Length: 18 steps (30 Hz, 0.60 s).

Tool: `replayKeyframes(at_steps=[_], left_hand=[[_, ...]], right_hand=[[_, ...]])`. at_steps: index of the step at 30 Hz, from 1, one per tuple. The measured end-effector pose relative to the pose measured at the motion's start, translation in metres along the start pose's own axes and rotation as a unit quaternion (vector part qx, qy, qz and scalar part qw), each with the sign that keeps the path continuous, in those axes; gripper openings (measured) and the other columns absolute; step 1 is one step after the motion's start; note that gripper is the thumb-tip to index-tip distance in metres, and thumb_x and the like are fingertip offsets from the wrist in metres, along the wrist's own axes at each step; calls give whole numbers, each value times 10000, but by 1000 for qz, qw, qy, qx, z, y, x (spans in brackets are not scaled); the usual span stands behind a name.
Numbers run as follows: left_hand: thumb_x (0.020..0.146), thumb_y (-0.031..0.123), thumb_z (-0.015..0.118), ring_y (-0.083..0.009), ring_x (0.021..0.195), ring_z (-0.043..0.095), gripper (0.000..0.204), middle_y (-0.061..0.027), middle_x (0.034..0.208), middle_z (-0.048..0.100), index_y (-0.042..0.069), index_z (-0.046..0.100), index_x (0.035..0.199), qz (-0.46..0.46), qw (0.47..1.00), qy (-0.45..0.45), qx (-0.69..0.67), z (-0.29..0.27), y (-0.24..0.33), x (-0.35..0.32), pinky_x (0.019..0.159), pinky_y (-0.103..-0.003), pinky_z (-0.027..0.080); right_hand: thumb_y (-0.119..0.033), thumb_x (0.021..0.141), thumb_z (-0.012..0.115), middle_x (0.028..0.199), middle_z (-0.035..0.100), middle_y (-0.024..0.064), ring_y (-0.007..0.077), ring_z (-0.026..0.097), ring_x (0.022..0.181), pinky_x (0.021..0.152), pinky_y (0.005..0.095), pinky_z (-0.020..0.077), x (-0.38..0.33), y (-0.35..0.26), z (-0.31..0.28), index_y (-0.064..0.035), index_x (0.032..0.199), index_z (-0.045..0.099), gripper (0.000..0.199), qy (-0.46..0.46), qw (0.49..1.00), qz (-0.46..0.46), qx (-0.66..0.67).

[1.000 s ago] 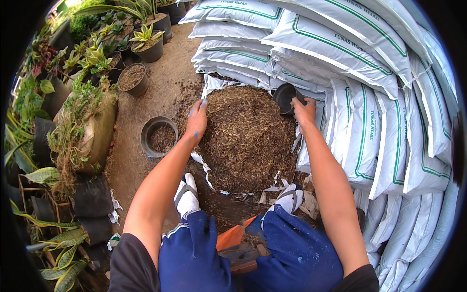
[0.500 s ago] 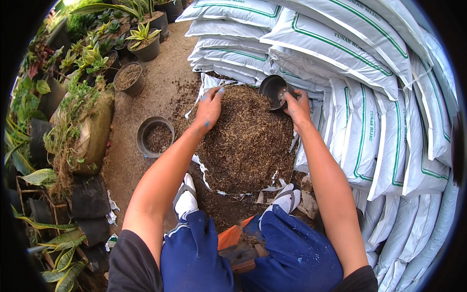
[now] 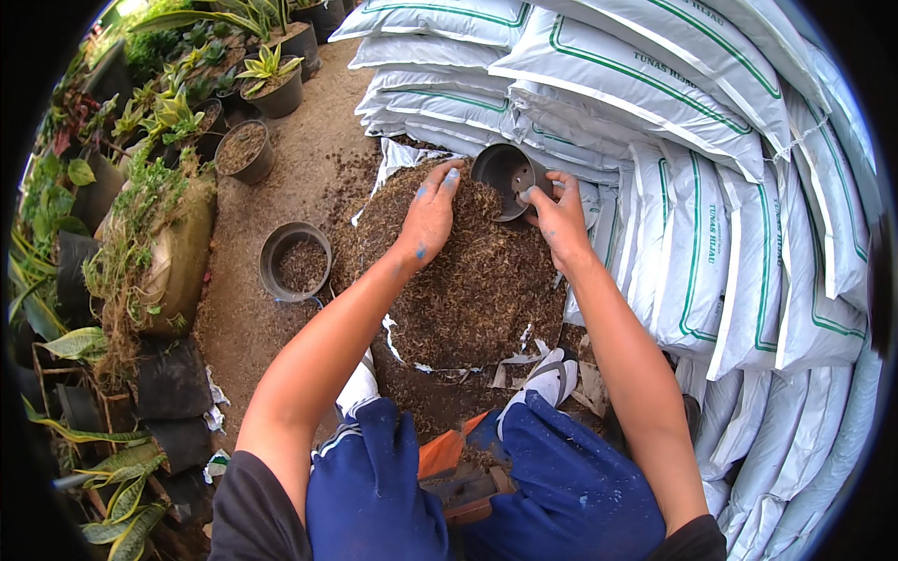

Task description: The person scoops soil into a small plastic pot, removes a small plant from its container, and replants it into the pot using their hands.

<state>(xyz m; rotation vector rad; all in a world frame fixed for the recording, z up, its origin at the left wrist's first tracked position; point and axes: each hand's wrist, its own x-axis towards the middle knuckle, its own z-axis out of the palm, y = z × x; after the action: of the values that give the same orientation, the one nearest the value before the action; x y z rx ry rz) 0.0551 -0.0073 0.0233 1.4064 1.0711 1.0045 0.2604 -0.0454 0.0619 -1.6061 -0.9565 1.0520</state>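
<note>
Black plastic pot (image 3: 505, 178) — empty, tipped on its side at the far edge of the brown planting mix (image 3: 468, 280), mouth turned toward the heap so material can be pushed in. Right hand (image 3: 558, 217) — closed on the pot's rim, steadying it. Left hand (image 3: 432, 210) — apart from the right, open, palm down on the mix beside the pot. Heap lies on a torn-open white sack (image 3: 398, 154). Stacked white sacks (image 3: 711, 187) behind. Round pot (image 3: 296, 262), partly filled, stands on the ground to the left.
</note>
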Motion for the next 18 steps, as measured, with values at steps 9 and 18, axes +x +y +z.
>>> replayKeyframes(at_steps=[9, 18], left_hand=[[1113, 469, 273, -299, 1514, 302, 618, -177, 1597, 394, 55, 392, 1557, -5, 993, -108, -53, 21, 21, -2, 1246, -411, 194], [1106, 488, 277, -291, 1546, 254, 653, -186, 1631, 345, 52, 327, 1590, 41, 984, -145, -94, 36, 37, -8, 1262, -427, 152]], right_hand=[[-153, 874, 698, 1226, 557, 134, 227, 613, 1100, 921, 417, 532, -11, 0, -2, -55, 1373, 373, 604, 13, 1000, -13, -9], [-165, 883, 706, 1226, 522, 127, 253, 585, 1105, 1004, 483, 533, -6, 0, -38, -58, 1344, 404, 561, -79, 981, 98, 145]])
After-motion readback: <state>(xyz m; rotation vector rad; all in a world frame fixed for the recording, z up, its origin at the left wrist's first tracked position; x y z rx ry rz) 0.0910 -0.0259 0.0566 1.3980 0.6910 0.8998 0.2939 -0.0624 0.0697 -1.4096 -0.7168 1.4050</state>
